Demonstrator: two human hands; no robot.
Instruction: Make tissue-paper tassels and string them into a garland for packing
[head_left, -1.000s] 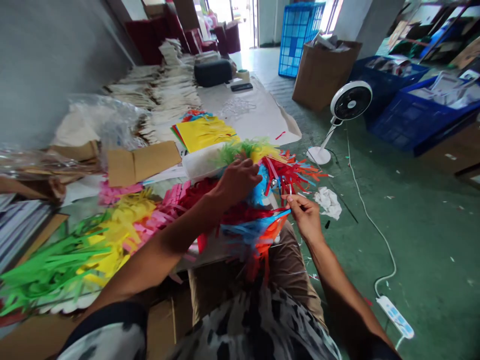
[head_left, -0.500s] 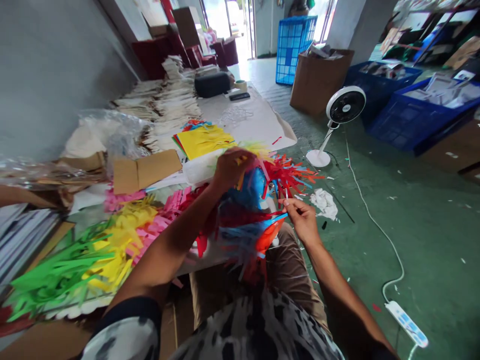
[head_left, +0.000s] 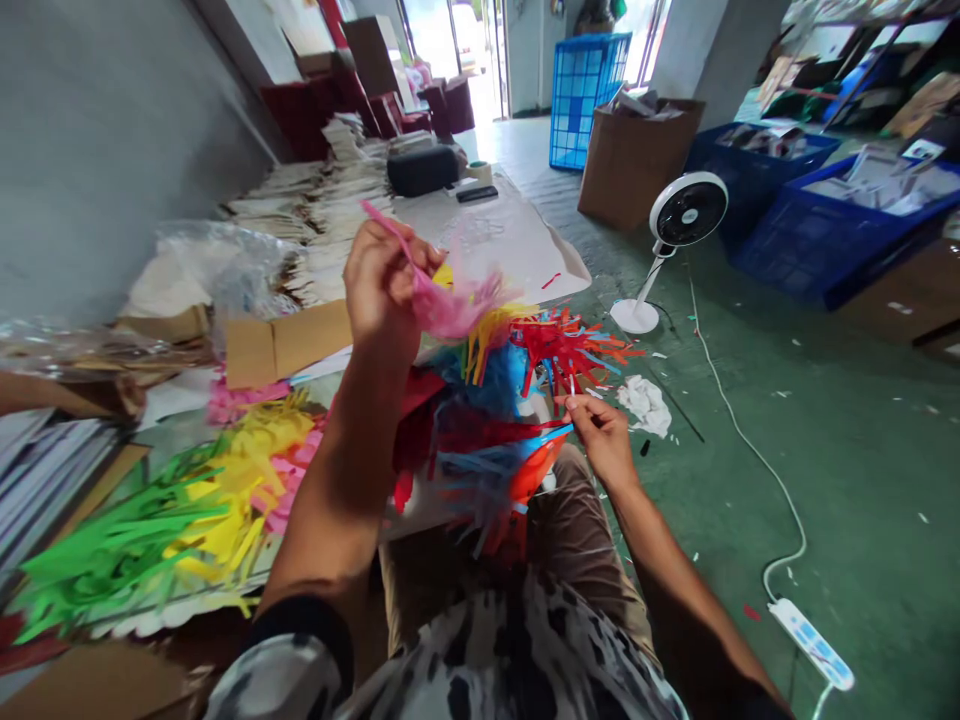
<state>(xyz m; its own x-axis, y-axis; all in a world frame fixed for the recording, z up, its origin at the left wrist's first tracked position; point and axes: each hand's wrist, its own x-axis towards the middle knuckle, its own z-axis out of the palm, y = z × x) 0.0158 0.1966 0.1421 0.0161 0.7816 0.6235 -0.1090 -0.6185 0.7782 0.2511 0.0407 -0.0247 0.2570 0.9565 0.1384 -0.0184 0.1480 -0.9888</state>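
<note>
My left hand [head_left: 384, 275] is raised above the table and pinched on a pink fringed paper strip [head_left: 450, 300] that trails to the right. Below it sits a bundle of coloured fringed paper [head_left: 495, 420] in red, blue, orange and yellow, resting over my lap. At the bundle's right side my right hand [head_left: 600, 430] pinches a thin strip end [head_left: 572, 385]. More fringed strips in green, yellow and pink [head_left: 172, 510] lie on the table at the left.
Cardboard pieces [head_left: 289, 340], yellow sheets [head_left: 409, 280] and stacks of pale paper [head_left: 337, 200] cover the table farther back. A white floor fan [head_left: 679, 230], its cable and a power strip [head_left: 814, 640] stand on the green floor at right, beside blue crates [head_left: 825, 230] and a cardboard box [head_left: 634, 150].
My left hand has lifted from the bundle, up and to the left, pulling a pink fringed strip with it. My right hand has stayed pinched at the bundle's right side.
</note>
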